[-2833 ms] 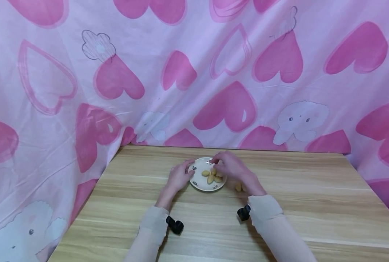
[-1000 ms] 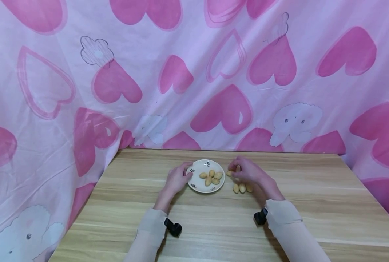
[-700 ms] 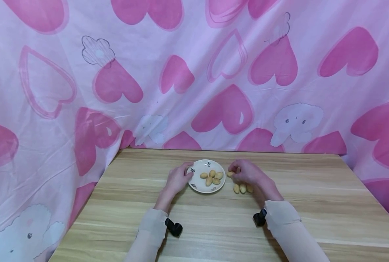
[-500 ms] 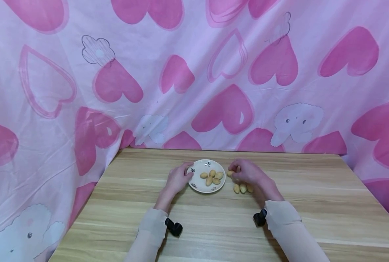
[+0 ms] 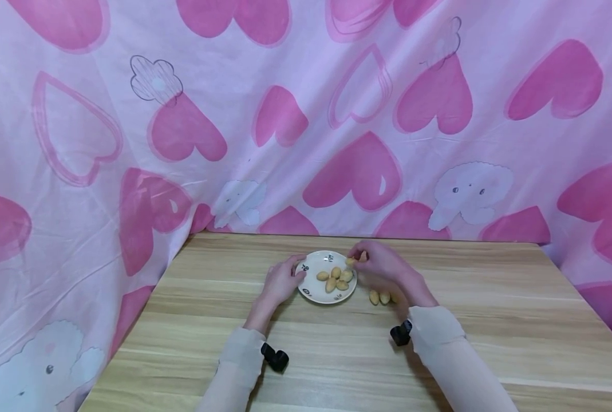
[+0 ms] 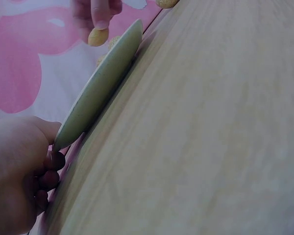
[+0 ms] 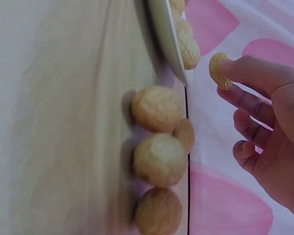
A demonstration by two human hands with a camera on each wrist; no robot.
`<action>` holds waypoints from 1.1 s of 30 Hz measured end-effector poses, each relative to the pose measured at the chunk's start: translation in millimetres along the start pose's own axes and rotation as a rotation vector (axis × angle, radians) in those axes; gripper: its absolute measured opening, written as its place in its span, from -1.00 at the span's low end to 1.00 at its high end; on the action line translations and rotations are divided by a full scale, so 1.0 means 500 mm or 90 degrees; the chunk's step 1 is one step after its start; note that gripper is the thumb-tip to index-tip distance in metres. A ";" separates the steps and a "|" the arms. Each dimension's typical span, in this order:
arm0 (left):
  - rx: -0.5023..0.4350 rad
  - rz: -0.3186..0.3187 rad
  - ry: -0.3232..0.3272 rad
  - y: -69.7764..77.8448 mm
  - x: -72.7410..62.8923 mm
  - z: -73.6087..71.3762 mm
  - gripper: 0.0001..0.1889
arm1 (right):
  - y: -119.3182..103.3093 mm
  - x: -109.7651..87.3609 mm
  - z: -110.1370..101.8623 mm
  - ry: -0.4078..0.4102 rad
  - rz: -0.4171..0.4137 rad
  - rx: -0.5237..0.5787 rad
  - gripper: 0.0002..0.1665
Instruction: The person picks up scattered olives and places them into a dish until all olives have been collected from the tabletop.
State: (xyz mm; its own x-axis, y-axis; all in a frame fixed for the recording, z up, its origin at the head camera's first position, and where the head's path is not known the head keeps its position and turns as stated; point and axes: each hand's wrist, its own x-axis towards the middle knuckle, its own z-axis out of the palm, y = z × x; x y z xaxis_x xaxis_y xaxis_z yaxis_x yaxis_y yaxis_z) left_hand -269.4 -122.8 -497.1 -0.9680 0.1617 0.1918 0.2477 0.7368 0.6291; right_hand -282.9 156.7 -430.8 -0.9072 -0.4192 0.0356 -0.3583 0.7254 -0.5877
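A white plate [image 5: 313, 289] with small dark prints bears several oval tan nuts [image 5: 331, 284] in their shells. My left hand [image 5: 281, 280] grips its left rim; in the left wrist view the thumb lies over the edge and the other fingers curl under it. My right hand [image 5: 383, 263] pinches one nut [image 7: 220, 71] with a pitted shell between thumb and index finger, its other fingers loosely bent. This nut hangs above the plate's right rim, apart from the pile. To the right of the plate, more nuts [image 7: 159, 159] lie in a row on the table.
The wooden table [image 5: 306, 366] runs back to a pink curtain [image 5: 285, 114] printed with hearts. A black wrist camera [image 5: 276, 357] sits on the left sleeve and another camera [image 5: 401, 333] on the right one.
My right hand, earlier over the plate, went right to a nut on the table. Since half a second ago it has lifted that nut leftward to the plate's rim. The left hand stays put.
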 end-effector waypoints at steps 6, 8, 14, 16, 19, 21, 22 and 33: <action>0.002 -0.002 0.001 0.002 0.000 -0.001 -0.53 | -0.013 0.022 0.006 -0.020 -0.015 -0.007 -0.77; 0.004 -0.002 0.002 0.003 0.000 -0.001 -0.53 | -0.015 0.030 0.008 -0.030 -0.016 -0.006 -0.76; 0.004 -0.001 0.002 0.004 0.000 0.000 -0.52 | -0.020 0.049 0.015 -0.039 -0.025 -0.015 -0.72; 0.002 -0.003 0.001 0.004 0.000 -0.001 -0.52 | -0.023 0.054 0.016 -0.044 -0.029 -0.020 -0.72; -0.001 -0.005 -0.001 0.005 -0.001 -0.003 -0.52 | -0.026 0.061 0.019 -0.047 -0.036 -0.035 -0.73; -0.003 -0.004 0.000 0.006 -0.003 -0.006 -0.52 | -0.030 0.066 0.020 -0.047 -0.037 -0.045 -0.74; -0.005 -0.004 0.001 0.006 -0.003 -0.006 -0.53 | -0.031 0.068 0.021 -0.048 -0.036 -0.048 -0.74; -0.004 0.007 0.004 0.007 -0.005 -0.003 -0.53 | -0.025 0.066 0.023 -0.059 -0.035 -0.059 -0.75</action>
State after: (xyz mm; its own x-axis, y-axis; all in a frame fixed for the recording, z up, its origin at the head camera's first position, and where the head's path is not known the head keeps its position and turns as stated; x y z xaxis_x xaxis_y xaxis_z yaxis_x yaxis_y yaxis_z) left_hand -266.2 -121.7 -494.0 -0.9651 0.1649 0.2033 0.2580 0.7313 0.6315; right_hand -305.8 127.6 -431.5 -0.8628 -0.5054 -0.0118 -0.4297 0.7454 -0.5096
